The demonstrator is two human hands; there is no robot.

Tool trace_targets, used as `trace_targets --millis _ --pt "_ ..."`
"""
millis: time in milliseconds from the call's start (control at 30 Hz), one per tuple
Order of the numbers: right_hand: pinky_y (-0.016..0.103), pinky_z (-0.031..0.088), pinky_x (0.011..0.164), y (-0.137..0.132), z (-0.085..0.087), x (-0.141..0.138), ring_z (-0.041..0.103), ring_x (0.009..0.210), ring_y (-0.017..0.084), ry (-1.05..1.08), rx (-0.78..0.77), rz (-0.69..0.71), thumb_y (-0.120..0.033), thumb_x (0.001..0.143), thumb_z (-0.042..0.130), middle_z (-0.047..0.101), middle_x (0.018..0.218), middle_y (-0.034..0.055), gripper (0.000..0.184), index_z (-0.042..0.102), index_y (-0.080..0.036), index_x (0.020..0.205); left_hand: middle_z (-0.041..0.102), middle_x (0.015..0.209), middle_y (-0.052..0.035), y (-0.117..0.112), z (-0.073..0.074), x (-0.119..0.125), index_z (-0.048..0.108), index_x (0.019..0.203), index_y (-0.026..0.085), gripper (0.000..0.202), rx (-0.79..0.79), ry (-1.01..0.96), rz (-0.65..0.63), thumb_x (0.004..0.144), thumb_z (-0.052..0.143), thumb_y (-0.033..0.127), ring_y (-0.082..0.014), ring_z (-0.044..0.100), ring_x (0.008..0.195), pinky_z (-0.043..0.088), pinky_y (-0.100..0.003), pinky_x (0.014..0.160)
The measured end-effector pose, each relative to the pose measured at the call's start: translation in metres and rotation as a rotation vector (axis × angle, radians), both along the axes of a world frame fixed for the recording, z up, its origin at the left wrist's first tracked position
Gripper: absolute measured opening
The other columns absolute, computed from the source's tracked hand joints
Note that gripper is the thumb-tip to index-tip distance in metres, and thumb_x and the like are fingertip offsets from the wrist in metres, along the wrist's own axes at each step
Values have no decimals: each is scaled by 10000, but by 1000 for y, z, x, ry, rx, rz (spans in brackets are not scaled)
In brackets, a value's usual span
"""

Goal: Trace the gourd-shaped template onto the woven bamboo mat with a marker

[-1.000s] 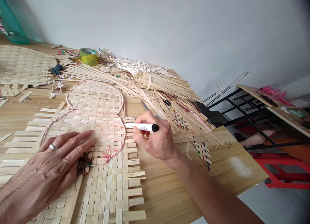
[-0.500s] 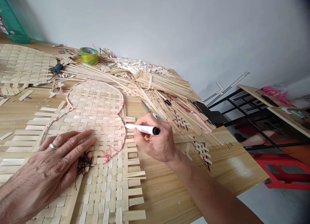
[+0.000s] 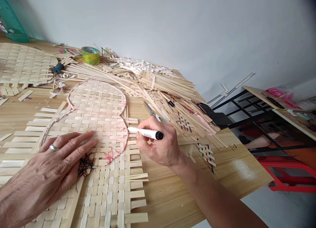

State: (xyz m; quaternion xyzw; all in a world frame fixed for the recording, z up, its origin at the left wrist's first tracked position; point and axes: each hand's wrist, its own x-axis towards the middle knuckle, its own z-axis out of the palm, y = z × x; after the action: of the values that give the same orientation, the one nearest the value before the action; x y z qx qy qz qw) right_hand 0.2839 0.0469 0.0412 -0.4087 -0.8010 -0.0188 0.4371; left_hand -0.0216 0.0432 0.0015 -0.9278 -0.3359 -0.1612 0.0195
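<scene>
My left hand (image 3: 61, 159) lies flat with fingers stretched over a rounded woven bamboo piece (image 3: 98, 99), whose edge is bound with red and white thread. Under that piece is a larger woven bamboo sheet (image 3: 101, 195) with loose strip ends along its sides. Dark tangled thread (image 3: 85, 165) shows beside my left fingers, and loose red thread (image 3: 108, 157) lies near the bound rim. In my right hand (image 3: 160, 142) is a white marker (image 3: 146, 133), its black end pointing right. The marker's tip meets the piece's right edge; whether it touches the sheet below, I cannot tell.
Scissors (image 3: 155, 113) lie just beyond my right hand. Bamboo strips (image 3: 170, 85) are heaped along the wall, near a roll of yellow tape (image 3: 90, 55) and a blue thread spool (image 3: 58, 68). Another woven piece (image 3: 24, 65) is at left, by a teal bottle (image 3: 12, 22).
Both hands and the marker keep almost the same place. The view has shifted very slightly.
</scene>
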Motion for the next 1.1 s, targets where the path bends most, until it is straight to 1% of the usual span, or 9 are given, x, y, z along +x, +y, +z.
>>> trace_targets --millis 100,267,400,533,667,800,933,1100 --pt "228 404 489 -1 1 0 494 485 95 -10 0 -6 -161 889 531 563 624 -53 102 511 -220 808 498 1559 43 0 0 0 454 1515 301 557 19 -7 2 960 411 278 -292 495 1324 364 -452 1030" --pt "230 398 487 -3 2 -1 469 478 92 -10 -19 7 -153 874 539 538 613 -64 107 503 -222 800 519 1542 34 0 0 0 468 1505 300 552 4 -13 7 955 426 269 -285 506 1319 373 -442 1043" --pt "233 391 484 -4 2 -2 458 474 90 -5 -17 19 -135 850 544 503 596 -73 115 494 -223 793 481 1573 35 1 -2 -1 448 1524 294 568 -7 4 9 957 427 263 -285 479 1347 355 -440 1069" --pt "236 379 466 -5 2 -2 441 462 90 -14 -5 17 -123 828 531 491 590 -75 118 491 -228 793 499 1560 23 1 -3 0 443 1530 281 575 46 8 0 956 419 254 -294 484 1335 334 -453 1072" --pt "237 373 452 -6 3 -2 433 454 91 -28 -5 20 -114 814 524 483 582 -76 121 491 -229 797 516 1548 17 0 1 2 430 1539 287 585 56 -5 -5 955 415 257 -298 498 1329 342 -461 1069" --pt "243 389 459 -8 4 -2 437 462 97 -40 1 27 -129 827 530 501 584 -66 111 493 -228 797 540 1522 2 0 5 5 444 1521 277 561 54 -43 -37 961 419 243 -283 520 1296 359 -446 1046" --pt "251 411 479 -9 5 -2 472 492 106 -57 8 35 -146 846 537 530 608 -52 104 493 -227 799 564 1492 -21 -1 8 7 499 1462 245 493 50 -53 -34 978 409 225 -269 524 1274 351 -424 1052" --pt "258 410 472 -10 6 -2 479 492 110 -72 8 41 -139 854 541 550 628 -49 114 489 -231 810 574 1477 -49 0 8 8 524 1440 209 471 74 -45 -49 984 408 233 -285 523 1260 342 -430 1043"
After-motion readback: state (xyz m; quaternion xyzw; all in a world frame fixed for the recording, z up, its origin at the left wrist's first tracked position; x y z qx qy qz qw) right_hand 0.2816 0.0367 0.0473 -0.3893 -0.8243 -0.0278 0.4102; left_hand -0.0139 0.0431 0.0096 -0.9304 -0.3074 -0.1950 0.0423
